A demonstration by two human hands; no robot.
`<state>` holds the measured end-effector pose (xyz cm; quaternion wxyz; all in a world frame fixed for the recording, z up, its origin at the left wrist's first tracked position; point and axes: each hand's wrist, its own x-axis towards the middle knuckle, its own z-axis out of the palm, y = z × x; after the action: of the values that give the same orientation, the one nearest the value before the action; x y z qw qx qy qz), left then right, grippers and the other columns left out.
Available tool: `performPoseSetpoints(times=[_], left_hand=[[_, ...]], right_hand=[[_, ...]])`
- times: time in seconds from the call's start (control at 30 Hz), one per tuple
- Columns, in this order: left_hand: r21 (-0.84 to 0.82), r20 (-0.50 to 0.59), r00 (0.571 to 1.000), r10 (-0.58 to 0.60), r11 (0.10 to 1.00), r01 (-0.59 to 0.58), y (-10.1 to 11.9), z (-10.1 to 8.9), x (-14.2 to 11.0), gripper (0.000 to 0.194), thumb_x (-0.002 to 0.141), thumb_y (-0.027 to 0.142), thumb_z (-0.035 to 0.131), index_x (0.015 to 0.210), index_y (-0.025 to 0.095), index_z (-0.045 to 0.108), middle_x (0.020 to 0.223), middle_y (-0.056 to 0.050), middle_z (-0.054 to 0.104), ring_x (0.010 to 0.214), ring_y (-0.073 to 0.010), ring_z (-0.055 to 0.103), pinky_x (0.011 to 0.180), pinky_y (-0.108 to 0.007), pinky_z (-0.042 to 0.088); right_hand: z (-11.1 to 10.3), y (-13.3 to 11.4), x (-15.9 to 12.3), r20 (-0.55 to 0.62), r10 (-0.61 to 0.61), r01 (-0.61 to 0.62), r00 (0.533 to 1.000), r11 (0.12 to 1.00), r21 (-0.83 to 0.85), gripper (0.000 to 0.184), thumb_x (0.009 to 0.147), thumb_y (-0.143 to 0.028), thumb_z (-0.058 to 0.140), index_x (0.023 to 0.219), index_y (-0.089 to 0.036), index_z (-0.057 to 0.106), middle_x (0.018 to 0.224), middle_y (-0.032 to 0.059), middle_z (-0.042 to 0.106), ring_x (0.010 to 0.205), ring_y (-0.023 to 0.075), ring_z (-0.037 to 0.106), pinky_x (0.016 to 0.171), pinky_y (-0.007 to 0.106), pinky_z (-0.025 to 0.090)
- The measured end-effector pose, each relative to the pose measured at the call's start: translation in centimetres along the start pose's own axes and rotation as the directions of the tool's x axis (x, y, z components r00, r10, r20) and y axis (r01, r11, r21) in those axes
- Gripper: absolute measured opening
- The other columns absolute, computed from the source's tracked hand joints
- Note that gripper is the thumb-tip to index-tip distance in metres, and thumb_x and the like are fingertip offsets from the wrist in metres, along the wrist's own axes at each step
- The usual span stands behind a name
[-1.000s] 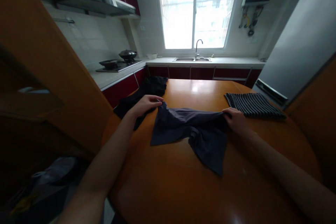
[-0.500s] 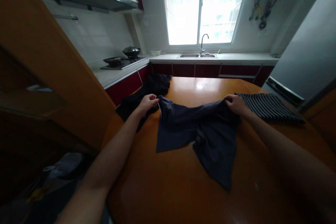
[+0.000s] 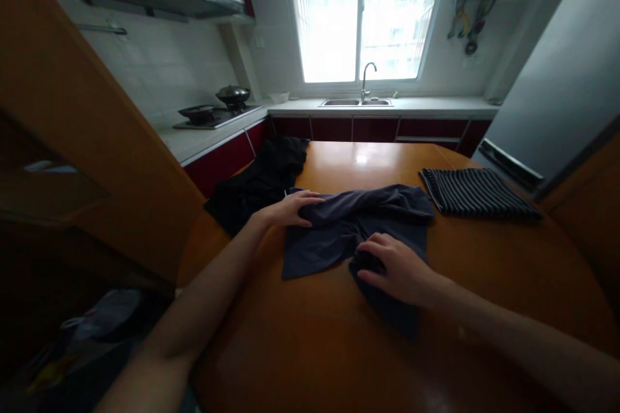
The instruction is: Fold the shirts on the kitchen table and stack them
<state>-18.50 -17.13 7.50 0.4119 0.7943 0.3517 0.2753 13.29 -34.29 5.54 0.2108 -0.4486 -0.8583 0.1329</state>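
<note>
A pair of dark blue-grey shorts (image 3: 322, 248) lies on the wooden table, its waistband side rumpled and away from me, its legs toward me. My left hand (image 3: 293, 208) rests on the upper left corner of the shorts, fingers stretched out and apart. Over the inner part of the right leg is my right hand (image 3: 390, 264), thumb and fingers curved and spread, with dark fabric beneath. Whether its fingertips press on the cloth I cannot tell. The lower right leg is partly hidden by this hand and forearm.
A black garment (image 3: 266, 174) lies at the table's far left. On the right is a folded striped cloth (image 3: 477, 192). The wooden table (image 3: 290, 348) has a rounded edge. Beyond it are a sink (image 3: 341, 102), a stove with pans (image 3: 220, 116) and a grey fridge (image 3: 547, 90).
Both hands have let go of the waistband, which now lies lower on the table. My left hand has flattened onto the cloth; my right hand has moved left and toward me.
</note>
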Motion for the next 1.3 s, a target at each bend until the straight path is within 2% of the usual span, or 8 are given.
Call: performPoseSetpoints(times=[0.17,0.37,0.6,0.77,0.93,1.03,1.13,1.3], left_hand=[[0.325,-0.170,0.980,0.100,0.945,-0.040,-2.2,1.3,0.6,0.026,0.069,0.037,0.081,0.094,0.031,0.079,0.101,-0.005,0.074,0.097,-0.0277,0.068,0.096,-0.032,0.048],[0.467,-0.367,0.928,-0.065,0.850,0.244,-1.9,0.7,-1.1,0.017,0.073,0.037,0.075,0.061,0.027,0.066,0.070,-0.008,0.068,0.086,-0.0317,0.069,0.081,-0.033,0.047],[0.195,-0.248,0.937,-0.246,0.935,0.297,0.6,2.1,-6.4,0.022,0.068,0.026,0.072,0.091,0.027,0.071,0.081,-0.004,0.071,0.079,-0.0258,0.067,0.070,-0.030,0.047],[-0.115,-0.172,0.862,-0.477,0.879,0.463,1.9,2.0,-9.6,0.048,0.068,0.031,0.066,0.115,0.021,0.065,0.091,-0.005,0.073,0.072,-0.0232,0.067,0.057,-0.027,0.048],[0.253,-0.209,0.824,-0.527,0.784,0.566,2.6,-1.9,-11.7,0.055,0.067,0.038,0.065,0.118,0.017,0.066,0.101,-0.008,0.074,0.086,-0.0261,0.070,0.069,-0.030,0.053],[0.520,-0.286,0.866,-0.411,0.692,0.500,3.8,-3.0,-10.0,0.052,0.078,0.041,0.059,0.124,0.017,0.064,0.097,-0.007,0.074,0.086,-0.0254,0.070,0.075,-0.031,0.053],[0.623,-0.307,0.940,-0.148,0.716,0.316,5.2,-0.4,-5.8,0.044,0.091,0.040,0.050,0.126,0.018,0.063,0.105,-0.009,0.073,0.093,-0.0238,0.069,0.084,-0.032,0.052],[0.778,-0.031,0.999,0.037,0.628,0.001,5.1,8.5,1.5,0.063,0.086,0.041,0.067,0.144,0.022,0.051,0.139,-0.014,0.058,0.122,-0.0316,0.058,0.101,-0.040,0.048]], right_hand=[[1.5,-0.8,-1.5,0.149,0.002,0.023,0.989,0.985,-0.169,0.031,0.083,-0.013,0.060,0.111,-0.022,0.069,0.107,0.0079,0.066,0.099,0.0235,0.060,0.085,0.033,0.045],[-0.6,5.1,-0.9,0.092,0.010,0.021,0.996,0.944,-0.330,0.033,0.082,-0.002,0.051,0.098,-0.022,0.072,0.099,0.0060,0.068,0.095,0.0215,0.062,0.082,0.030,0.043],[-2.6,11.5,2.6,0.005,0.071,-0.059,0.997,0.865,-0.499,0.024,0.091,-0.011,0.050,0.094,-0.018,0.073,0.106,0.0127,0.071,0.103,0.0265,0.064,0.087,0.036,0.042],[-2.8,12.7,6.5,0.022,0.219,-0.178,0.976,0.846,-0.503,0.027,0.091,-0.012,0.047,0.098,-0.015,0.073,0.111,0.0159,0.071,0.103,0.0267,0.066,0.085,0.034,0.043],[-3.0,11.2,7.0,-0.044,0.295,-0.277,0.955,0.825,-0.493,0.031,0.090,-0.009,0.042,0.097,-0.012,0.072,0.108,0.0174,0.071,0.096,0.0272,0.067,0.080,0.034,0.045],[-2.8,8.2,6.1,-0.095,0.259,-0.272,0.961,0.836,-0.476,0.028,0.094,-0.015,0.044,0.102,-0.013,0.071,0.113,0.0167,0.069,0.104,0.0285,0.063,0.086,0.035,0.044],[-1.8,4.3,4.7,-0.053,0.181,-0.186,0.982,0.893,-0.409,0.026,0.097,-0.024,0.046,0.105,-0.016,0.070,0.114,0.0150,0.067,0.106,0.0277,0.061,0.089,0.036,0.045],[1.4,-0.6,1.5,0.044,0.065,-0.048,0.997,0.951,-0.306,0.042,0.094,-0.029,0.054,0.135,-0.018,0.057,0.135,0.0160,0.058,0.117,0.0309,0.055,0.093,0.041,0.047]])
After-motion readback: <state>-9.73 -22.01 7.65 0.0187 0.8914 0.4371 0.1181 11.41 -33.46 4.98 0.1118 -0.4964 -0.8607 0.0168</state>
